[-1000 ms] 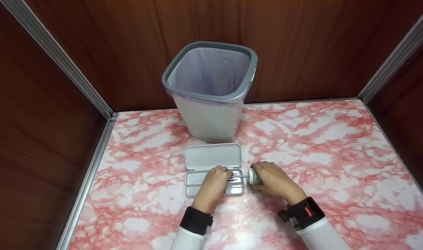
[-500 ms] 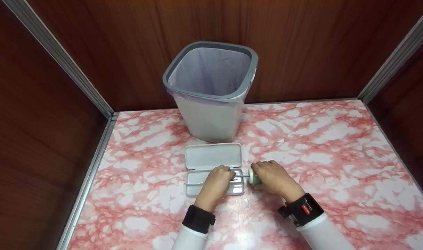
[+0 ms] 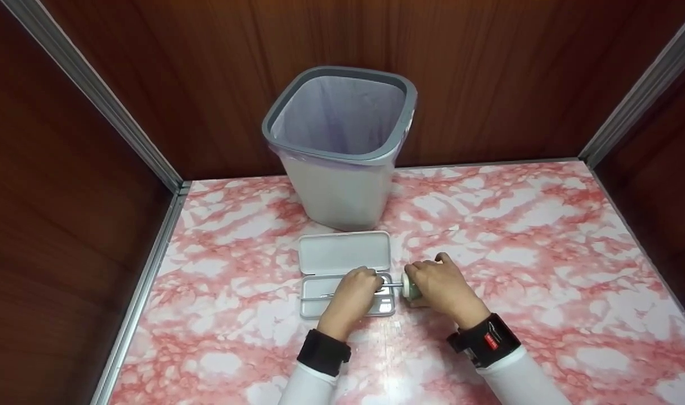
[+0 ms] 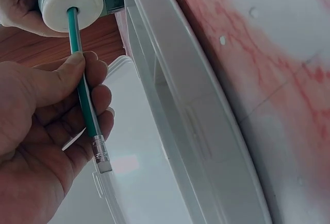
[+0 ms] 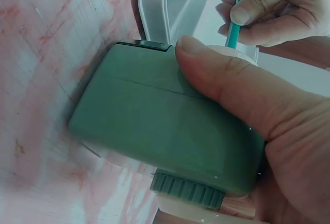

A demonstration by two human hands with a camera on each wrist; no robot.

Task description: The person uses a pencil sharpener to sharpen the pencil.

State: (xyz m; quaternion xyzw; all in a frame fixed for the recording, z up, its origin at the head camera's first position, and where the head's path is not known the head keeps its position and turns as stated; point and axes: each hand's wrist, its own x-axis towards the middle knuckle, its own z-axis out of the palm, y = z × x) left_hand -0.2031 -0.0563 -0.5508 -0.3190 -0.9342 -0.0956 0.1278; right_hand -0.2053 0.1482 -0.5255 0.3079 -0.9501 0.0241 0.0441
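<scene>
My left hand [image 3: 353,293] pinches a green pencil [image 4: 86,100] between thumb and fingers, near its eraser end [image 4: 103,166]. The pencil's other end sits in the white round front of a green pencil sharpener [image 5: 165,116], so its tip is hidden. My right hand [image 3: 441,286] grips the sharpener's body, thumb across its top in the right wrist view; one finger is raised in the head view. A ribbed knob [image 5: 186,189] shows on the sharpener's far end. Beneath my left hand lies an open pencil case [image 3: 345,253], with a thin pointed item [image 3: 326,295] in its tray.
Behind the pencil case stands a grey bin [image 3: 342,191] with a purple-tinted liner. Dark wood-look panels [image 3: 488,84] enclose the back and sides. The tabletop [image 3: 516,225] has a red and white marbled pattern.
My left hand has shifted slightly to the right. On my right hand, a finger has lifted off the others. The pencil stays in the sharpener, and the case and bin have not moved.
</scene>
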